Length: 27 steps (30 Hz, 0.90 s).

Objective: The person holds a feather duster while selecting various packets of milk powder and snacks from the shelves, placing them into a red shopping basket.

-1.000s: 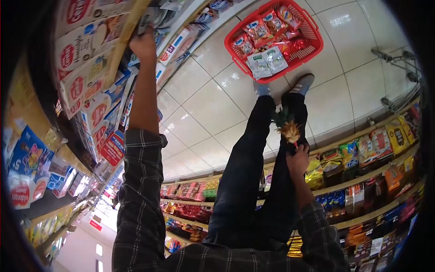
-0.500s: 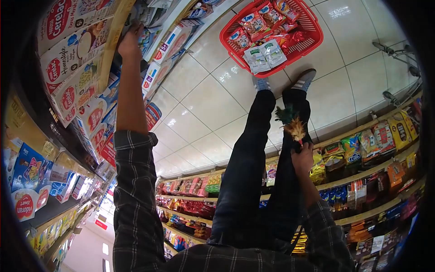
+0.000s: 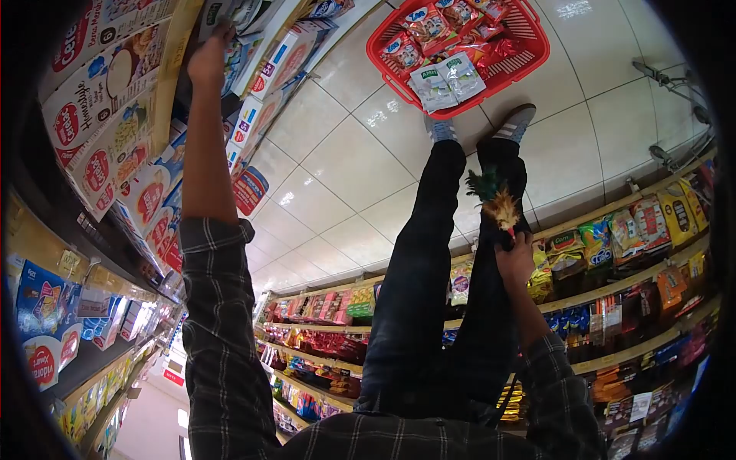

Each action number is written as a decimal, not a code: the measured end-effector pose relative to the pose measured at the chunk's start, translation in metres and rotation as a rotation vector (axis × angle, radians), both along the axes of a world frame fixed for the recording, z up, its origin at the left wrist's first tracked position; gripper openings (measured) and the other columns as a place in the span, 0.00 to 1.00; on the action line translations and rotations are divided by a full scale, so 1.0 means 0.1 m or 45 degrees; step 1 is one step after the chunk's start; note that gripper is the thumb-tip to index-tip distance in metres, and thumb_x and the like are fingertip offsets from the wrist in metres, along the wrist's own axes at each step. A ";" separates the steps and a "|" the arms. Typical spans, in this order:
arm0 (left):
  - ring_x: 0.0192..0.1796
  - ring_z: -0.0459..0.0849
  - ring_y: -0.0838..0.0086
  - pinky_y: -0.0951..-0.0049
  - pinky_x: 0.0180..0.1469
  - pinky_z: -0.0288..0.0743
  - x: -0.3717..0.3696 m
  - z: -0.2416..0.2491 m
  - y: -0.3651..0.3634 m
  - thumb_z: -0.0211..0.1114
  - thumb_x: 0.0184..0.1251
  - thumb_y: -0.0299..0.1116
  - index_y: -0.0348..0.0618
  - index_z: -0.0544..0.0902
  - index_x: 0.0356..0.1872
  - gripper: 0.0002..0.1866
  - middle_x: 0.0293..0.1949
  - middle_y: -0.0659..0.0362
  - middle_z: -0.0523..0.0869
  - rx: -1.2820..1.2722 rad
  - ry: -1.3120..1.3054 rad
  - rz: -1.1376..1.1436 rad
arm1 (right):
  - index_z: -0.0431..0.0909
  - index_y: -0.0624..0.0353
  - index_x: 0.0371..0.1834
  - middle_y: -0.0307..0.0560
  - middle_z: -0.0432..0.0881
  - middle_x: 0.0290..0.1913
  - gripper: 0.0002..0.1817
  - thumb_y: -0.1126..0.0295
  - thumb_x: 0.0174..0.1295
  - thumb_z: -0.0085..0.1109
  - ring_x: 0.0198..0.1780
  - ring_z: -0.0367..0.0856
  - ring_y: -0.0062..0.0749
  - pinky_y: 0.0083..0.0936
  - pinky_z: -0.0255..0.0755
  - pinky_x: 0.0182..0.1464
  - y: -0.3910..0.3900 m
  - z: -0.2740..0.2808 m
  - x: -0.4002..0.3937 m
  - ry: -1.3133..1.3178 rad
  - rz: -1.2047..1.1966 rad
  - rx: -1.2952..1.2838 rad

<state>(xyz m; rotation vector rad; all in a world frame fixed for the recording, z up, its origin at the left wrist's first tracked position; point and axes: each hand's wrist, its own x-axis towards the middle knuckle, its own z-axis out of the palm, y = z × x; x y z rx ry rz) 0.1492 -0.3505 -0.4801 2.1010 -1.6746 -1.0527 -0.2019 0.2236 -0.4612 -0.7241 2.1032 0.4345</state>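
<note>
My left hand (image 3: 208,63) reaches up into the shelf at the upper left. Its fingers are bent at the edge of a grey packet (image 3: 214,17), seemingly gripping it; the fingertips are partly hidden. Cerelac boxes (image 3: 96,169) stand just beside that hand. My right hand (image 3: 517,262) is closed around the dark handle of a feather duster (image 3: 501,207), held in front of my right leg. The duster's green and tan feathers point away from me, toward my shoes.
A red shopping basket (image 3: 497,86) with snack bags and white-and-green packets stands on the tiled floor (image 3: 337,165) in front of my feet. Snack shelves (image 3: 606,287) run behind my legs. Metal wheeled legs (image 3: 671,96) stand at the right. More boxes (image 3: 50,307) fill the left shelves.
My left hand has shifted slightly up and left in view, and the grey packet shows beside its fingers. The right hand still holds the feather duster, nearly unmoved. The view has shifted a little.
</note>
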 end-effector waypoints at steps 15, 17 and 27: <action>0.52 0.82 0.45 0.55 0.55 0.74 -0.45 0.28 0.17 0.58 0.62 0.60 0.36 0.80 0.54 0.35 0.48 0.37 0.84 -0.448 -0.999 -0.364 | 0.74 0.58 0.42 0.49 0.74 0.56 0.21 0.60 0.49 0.67 0.56 0.76 0.52 0.47 0.75 0.50 -0.08 0.02 -0.01 -0.028 -0.056 0.069; 0.51 0.83 0.44 0.53 0.53 0.75 -0.44 0.25 0.21 0.57 0.62 0.61 0.36 0.80 0.54 0.35 0.46 0.38 0.85 -0.535 -0.992 -0.418 | 0.74 0.58 0.42 0.48 0.74 0.56 0.20 0.60 0.49 0.67 0.56 0.75 0.52 0.47 0.75 0.50 -0.09 0.02 -0.01 -0.027 -0.067 0.062; 0.57 0.79 0.44 0.52 0.59 0.71 -0.26 0.06 0.02 0.54 0.66 0.58 0.47 0.73 0.63 0.32 0.53 0.41 0.83 -0.253 -1.013 -0.413 | 0.73 0.58 0.42 0.48 0.73 0.56 0.21 0.60 0.49 0.67 0.57 0.75 0.51 0.48 0.75 0.51 -0.06 -0.01 -0.03 -0.035 -0.070 0.088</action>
